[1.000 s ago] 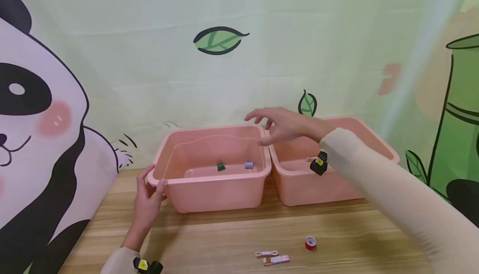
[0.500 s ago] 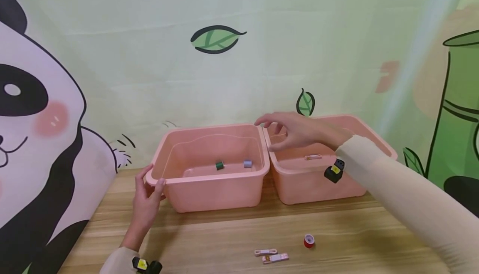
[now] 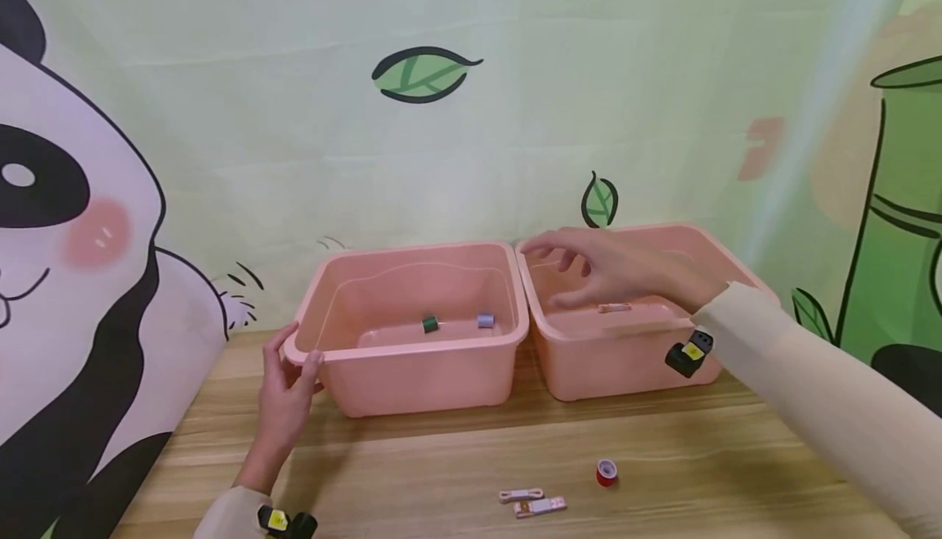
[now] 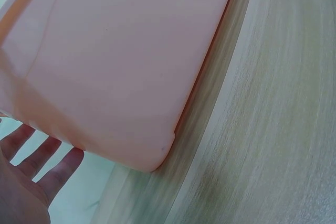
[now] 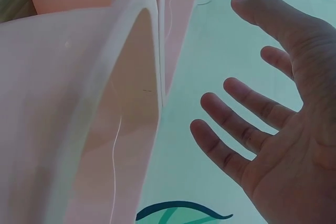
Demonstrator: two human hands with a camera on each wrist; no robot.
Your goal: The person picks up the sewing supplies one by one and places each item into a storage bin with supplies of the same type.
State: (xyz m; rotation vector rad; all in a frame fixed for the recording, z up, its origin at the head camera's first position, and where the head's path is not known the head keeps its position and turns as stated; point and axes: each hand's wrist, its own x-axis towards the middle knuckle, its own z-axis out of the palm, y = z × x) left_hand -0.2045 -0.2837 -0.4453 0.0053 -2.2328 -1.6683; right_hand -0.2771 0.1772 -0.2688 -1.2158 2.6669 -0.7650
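Observation:
At the front left corner of the left pink bin, my left hand grips the rim, thumb on the front and fingers at the side. The left wrist view has its fingers against the bin wall. Over the right pink bin hovers my right hand, fingers spread and bent a little, holding nothing. A dark green spool and a pale lilac spool lie inside the left bin. The right bin contains a small pinkish bundle, partly behind my right hand.
On the wooden table in front are a red spool, a small looped pink bundle and a flat patterned strip. The bins stand side by side before a printed cloth backdrop.
My right hand has moved right, from above the gap between the bins to above the right bin, uncovering the bundle there. My left hand keeps its hold.

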